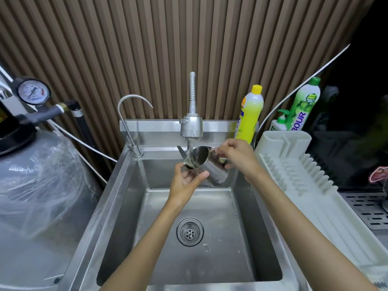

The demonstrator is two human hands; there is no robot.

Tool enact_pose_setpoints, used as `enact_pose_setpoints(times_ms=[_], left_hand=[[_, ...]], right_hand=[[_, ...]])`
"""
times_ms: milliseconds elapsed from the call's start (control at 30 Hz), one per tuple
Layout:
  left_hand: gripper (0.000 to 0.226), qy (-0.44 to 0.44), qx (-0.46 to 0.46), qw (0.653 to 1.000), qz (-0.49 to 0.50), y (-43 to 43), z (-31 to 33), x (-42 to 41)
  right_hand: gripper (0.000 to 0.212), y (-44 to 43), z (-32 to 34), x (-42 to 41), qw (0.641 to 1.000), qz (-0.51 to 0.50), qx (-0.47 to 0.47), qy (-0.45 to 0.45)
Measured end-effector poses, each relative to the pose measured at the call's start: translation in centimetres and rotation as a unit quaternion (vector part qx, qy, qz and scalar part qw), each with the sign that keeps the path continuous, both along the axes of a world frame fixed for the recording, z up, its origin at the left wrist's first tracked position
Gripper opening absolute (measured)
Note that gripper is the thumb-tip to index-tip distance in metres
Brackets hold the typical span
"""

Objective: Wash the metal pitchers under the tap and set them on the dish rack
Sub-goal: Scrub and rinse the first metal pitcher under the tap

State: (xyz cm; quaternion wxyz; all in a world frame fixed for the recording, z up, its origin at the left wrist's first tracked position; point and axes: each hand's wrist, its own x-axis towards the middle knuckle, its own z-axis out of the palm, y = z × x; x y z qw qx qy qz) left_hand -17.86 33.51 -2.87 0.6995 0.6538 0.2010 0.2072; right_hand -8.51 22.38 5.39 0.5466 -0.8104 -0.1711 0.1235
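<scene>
The pitcher [216,171] is gleaming silver, as is the sink [117,196]. Brown vertical slats are striping the wall [147,49]. The yellow bottle [251,114] is wearing a matching cap, the green bottle [304,106] seemingly dark blue lettering; the dish rack [294,164] is looking off-white

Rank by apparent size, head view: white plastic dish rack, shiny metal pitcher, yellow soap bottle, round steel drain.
1. white plastic dish rack
2-3. yellow soap bottle and shiny metal pitcher: too alike to rank
4. round steel drain
</scene>
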Motion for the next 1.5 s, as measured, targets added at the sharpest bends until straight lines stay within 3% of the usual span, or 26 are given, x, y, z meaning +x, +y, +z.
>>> enact_pose_setpoints(times_ms=[133, 233, 367, 467, 533, 600, 667, 833, 933, 1100, 1200, 1300, 1500], left_hand=[[0.047, -0.027, -0.006, 1.0, 0.005, 0.1, 0.7, 0.7], [0.053, -0.057, 0.013, 0.997, 0.054, 0.4, 0.9, 0.9], [0.065, -0.088, 0.122, 0.982, 0.114, 0.6, 1.7, 0.2], [0.07, -0.102, 0.191, 0.972, 0.094, 1.7, 2.0, -0.5], [0.07, -0.095, 0.248, 0.961, 0.079, 2.3, 2.4, -1.1], [0.071, -0.079, 0.285, 0.952, 0.077, 2.4, 2.6, -1.7], [0.07, -0.054, 0.294, 0.95, 0.094, 2.3, 2.7, -2.1], [0.059, 0.012, 0.238, 0.964, 0.114, 1.6, 1.4, -2.2], [0.052, 0.027, 0.184, 0.976, 0.115, 0.5, 0.7, -1.9], [0.057, 0.04, 0.069, 0.994, 0.071, -0.8, 0.1, -0.7], [0.056, 0.022, -0.03, 0.999, 0.029, -0.7, 0.4, 0.5], [0.056, -0.003, -0.072, 0.997, 0.024, -0.7, 1.0, 1.7], [0.067, -0.029, -0.02, 0.994, 0.099, 0.5, 1.5, 2.8]], right_hand=[[0.028, 0.6, 0.2, 0.2, 0.998, 0.018, 0.065, -0.008], [0.028, 1.2, -0.9, 0.5, 0.978, 0.062, 0.184, 0.08], [0.028, 1.9, -3.6, 0.8, 0.884, 0.101, 0.376, 0.258], [0.026, 2.3, -5.2, 0.0, 0.818, 0.083, 0.448, 0.352], [0.024, 2.4, -5.8, -0.7, 0.795, 0.077, 0.469, 0.378], [0.022, 2.3, -6.1, -1.0, 0.81, 0.08, 0.447, 0.371], [0.023, 2.0, -6.0, -1.2, 0.852, 0.086, 0.389, 0.339], [0.014, 1.0, -5.0, -0.4, 0.939, 0.087, 0.216, 0.253], [0.013, 0.5, -3.7, -0.1, 0.971, 0.045, 0.128, 0.198], [0.013, 0.2, -1.6, 0.3, 0.993, -0.022, 0.052, 0.103], [0.017, 0.5, -1.2, 0.7, 0.996, -0.045, 0.052, 0.053], [0.026, 0.9, -1.1, 0.9, 0.992, -0.036, 0.115, 0.047], [0.027, 1.9, -2.2, 1.5, 0.964, 0.032, 0.238, 0.117]])
